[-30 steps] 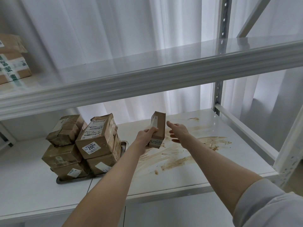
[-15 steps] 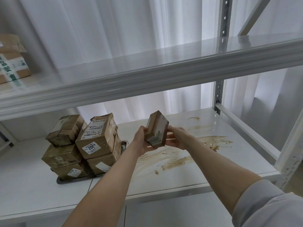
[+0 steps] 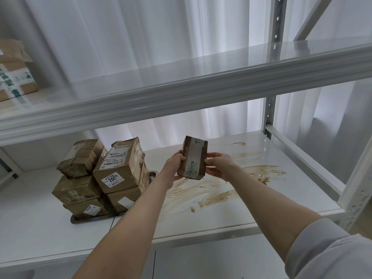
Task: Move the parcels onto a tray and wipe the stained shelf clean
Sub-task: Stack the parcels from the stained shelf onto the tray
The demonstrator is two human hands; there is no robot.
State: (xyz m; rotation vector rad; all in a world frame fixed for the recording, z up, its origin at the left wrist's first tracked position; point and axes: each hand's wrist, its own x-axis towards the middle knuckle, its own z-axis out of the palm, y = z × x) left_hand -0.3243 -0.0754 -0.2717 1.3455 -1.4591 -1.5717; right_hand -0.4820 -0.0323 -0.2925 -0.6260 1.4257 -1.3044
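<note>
A small brown parcel [image 3: 193,158] with green-printed tape is held upright in the air above the white shelf [image 3: 221,214]. My left hand [image 3: 173,166] grips its left side and my right hand [image 3: 220,165] pinches its right edge. Brown smeared stains [image 3: 217,192] cover the shelf below and to the right of the parcel. To the left, a metal tray [image 3: 94,216] carries a stack of several taped cardboard parcels [image 3: 120,168].
An upper shelf board [image 3: 181,91] runs across just above my hands. A cardboard box [image 3: 14,77] sits on it at far left. A steel upright [image 3: 269,109] and side rail [image 3: 302,156] bound the shelf on the right. White curtains hang behind.
The parcel has turned in my hands so its taped face shows. My right hand, open and apart from it a second ago, now pinches its right edge.
</note>
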